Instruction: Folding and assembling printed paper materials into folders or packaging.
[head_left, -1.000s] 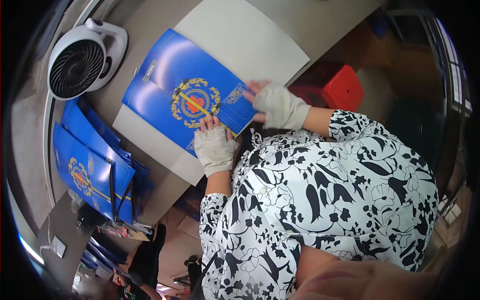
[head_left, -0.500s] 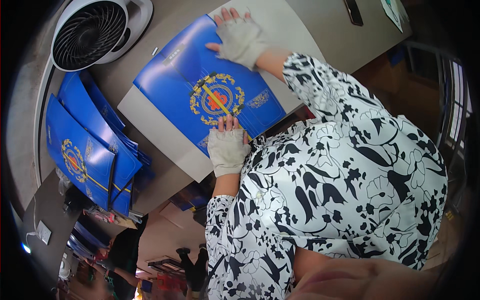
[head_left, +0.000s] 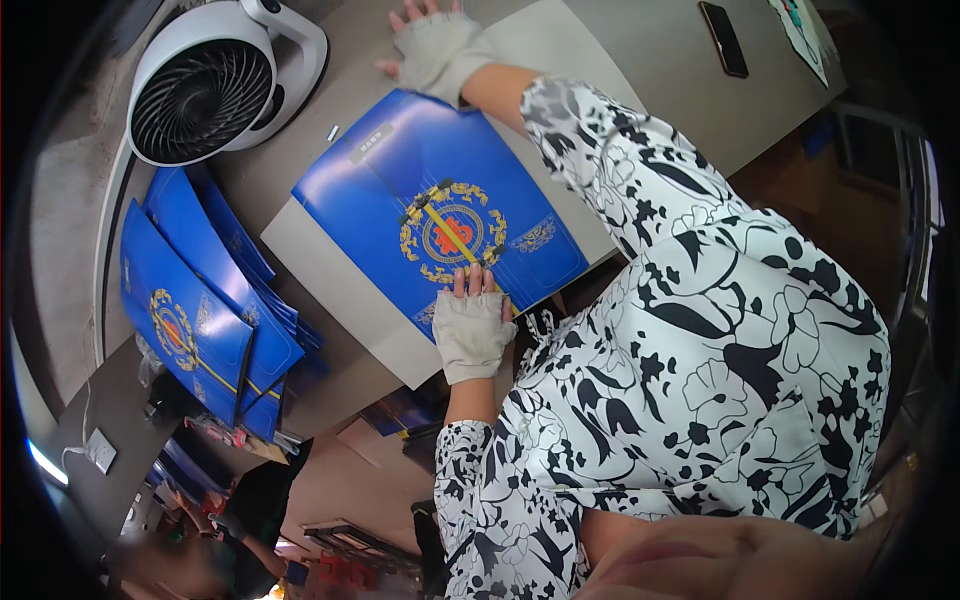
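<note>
A blue glossy printed sheet, folder-like (head_left: 400, 160), lies flat before me, with a gold ring ornament, a red centre emblem and a yellow strip. Under it is a larger pale grey board (head_left: 345, 310). My left hand (head_left: 472, 328), in a pale fingerless glove, rests palm down on the sheet's near edge, fingers stretched beside the yellow strip's lower end. My right hand (head_left: 435, 50), gloved alike, is spread at the sheet's far corner, beyond its edge. I cannot tell whether its palm touches the sheet. Neither hand grips anything.
Several similar blue pieces (head_left: 190, 320) lie in a fanned pile at the left. Behind them stands a white fan (head_left: 205, 100) with a black grille. A phone (head_left: 722, 40) lies at the far right of the grey table (head_left: 640, 40). Another person (head_left: 215, 545) is at the lower left.
My right hand has slid off the sheet's upper right part to beyond its far corner. My left hand stays on the near edge. The whole view has shifted slightly.
</note>
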